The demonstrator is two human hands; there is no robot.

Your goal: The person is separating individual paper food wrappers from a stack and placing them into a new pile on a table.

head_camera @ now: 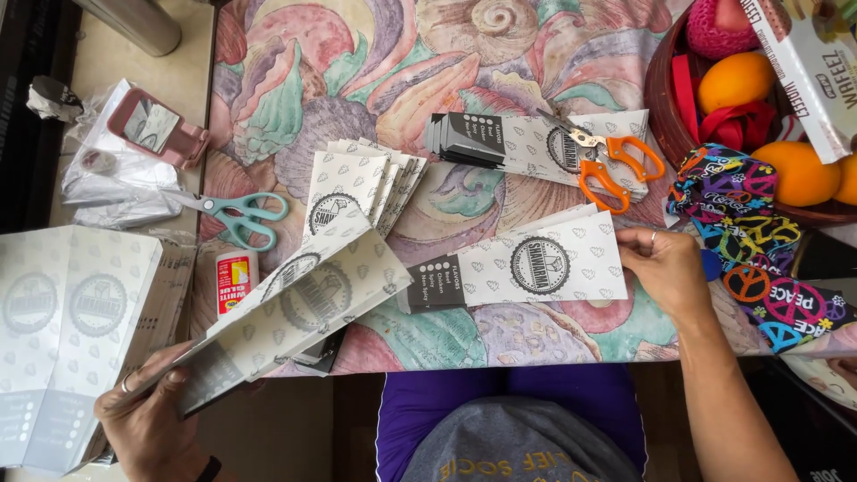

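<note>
The person's left hand (147,415) is at the lower left, its fingers curled shut around the near end of a long printed paper sleeve (295,303), thumb on top; the sleeve slants up and to the right from the hand, its far end lying over the edge of the patterned tablecloth (464,54). The right hand (665,268) rests on the cloth at the right, fingers bent and pinching the right end of a stack of flat paper sleeves (536,263), which lies crosswise in the middle of the table with its dark band to the left; a ring shows on one finger.

A fanned pile of sleeves (357,183) sits just above the held sleeve; another flat stack (518,143) lies farther back, with orange-handled scissors (611,161) on its right end. Teal-handled scissors (237,214) lie at the left edge of the cloth, a small glue bottle (235,281) just below them. A tall pile of sleeves (67,339) fills the far left, beside the left hand; above it lies a pink-framed mirror (156,127) on clear plastic. At the right, a brown bowl (661,98) holds oranges (736,80); a bright patterned fabric (759,241) lies beside the right hand.
</note>
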